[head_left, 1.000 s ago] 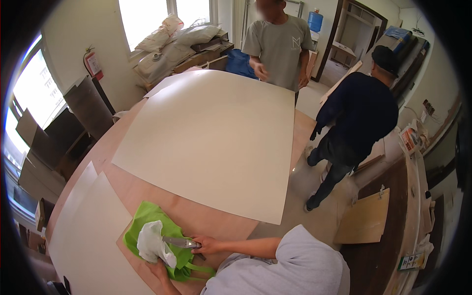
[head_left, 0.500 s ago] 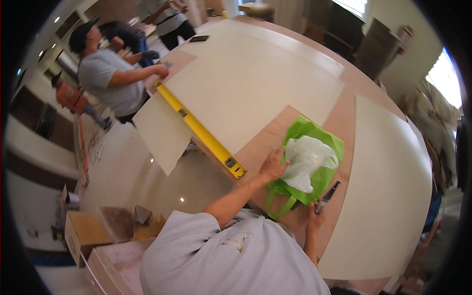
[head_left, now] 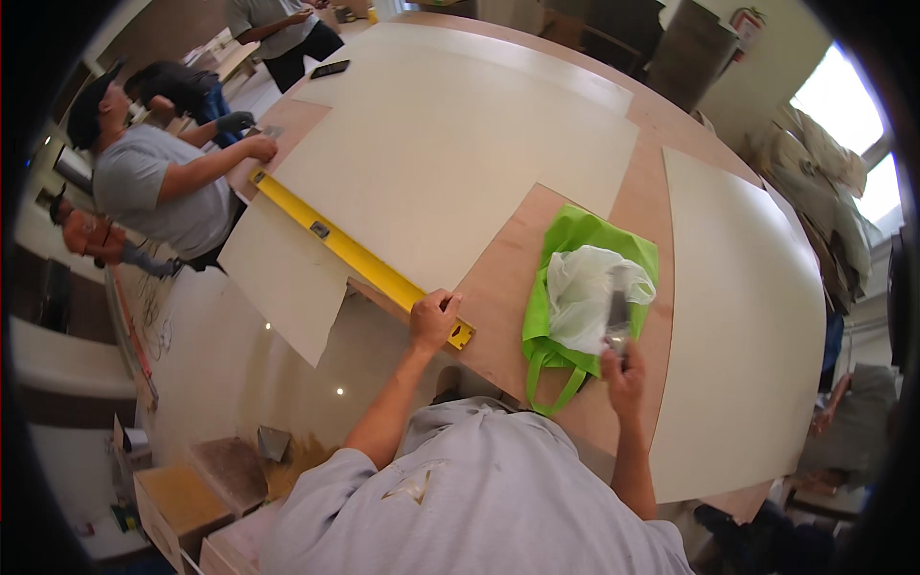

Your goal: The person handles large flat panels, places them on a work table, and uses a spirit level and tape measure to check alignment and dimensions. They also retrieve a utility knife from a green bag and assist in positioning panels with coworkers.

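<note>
Grey cloth covers a co-worker standing beside the far end of the level, one hand just past that end; blur hides whether it touches anything. On the same side of the level, a pale offcut juts past the table edge, perhaps held flat by the yellow bar above it; whether it joins the sheet beyond, I cannot tell.

The level lies flat, apparently along a sheet's border, where its long side offers a straight line. Over its near end is the left hand, fingers curled together, probably steadying the bar; whether they clamp it or merely rest there, I cannot tell. Across the level spreads a large white sheet.

Right of the level's near end, bare table shows, then a green bag with a white plastic bag on top, its handles toward the wearer. Farther right of the level, the right hand is closed around a blurred grey tool, grasped low, likely so its long end stays clear. Farthest from the level on that side lies another pale panel.
</note>
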`<state>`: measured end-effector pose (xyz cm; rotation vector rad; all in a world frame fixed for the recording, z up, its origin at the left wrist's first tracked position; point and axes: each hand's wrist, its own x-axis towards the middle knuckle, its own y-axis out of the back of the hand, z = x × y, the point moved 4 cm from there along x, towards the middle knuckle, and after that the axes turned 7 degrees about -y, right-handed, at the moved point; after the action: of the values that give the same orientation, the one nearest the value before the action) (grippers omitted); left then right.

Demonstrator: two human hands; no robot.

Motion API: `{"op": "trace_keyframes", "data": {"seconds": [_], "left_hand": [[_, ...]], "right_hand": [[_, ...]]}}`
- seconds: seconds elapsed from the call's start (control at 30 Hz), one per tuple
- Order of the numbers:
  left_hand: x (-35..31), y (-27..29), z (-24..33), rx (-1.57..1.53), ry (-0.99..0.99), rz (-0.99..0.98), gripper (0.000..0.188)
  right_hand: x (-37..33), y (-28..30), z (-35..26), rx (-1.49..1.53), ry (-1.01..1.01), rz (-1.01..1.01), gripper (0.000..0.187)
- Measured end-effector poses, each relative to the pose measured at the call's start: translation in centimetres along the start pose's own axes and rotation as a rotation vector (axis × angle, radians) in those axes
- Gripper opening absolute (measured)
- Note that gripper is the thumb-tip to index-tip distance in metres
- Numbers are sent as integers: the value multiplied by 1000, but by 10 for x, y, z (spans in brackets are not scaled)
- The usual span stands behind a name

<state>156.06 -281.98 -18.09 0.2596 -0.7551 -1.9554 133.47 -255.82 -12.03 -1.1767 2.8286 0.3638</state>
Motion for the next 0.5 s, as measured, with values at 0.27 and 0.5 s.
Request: {"op": "trace_keyframes", "data": {"seconds": [0.27, 0.5], "left_hand": [[61, -13, -15, 141, -448, -187, 18], [74, -44, -30, 455, -402, -486, 16]], "right_hand": [[-13, -135, 34, -50, -156, -143, 27], [-8, -170, 52, -285, 108, 41, 49]]}}
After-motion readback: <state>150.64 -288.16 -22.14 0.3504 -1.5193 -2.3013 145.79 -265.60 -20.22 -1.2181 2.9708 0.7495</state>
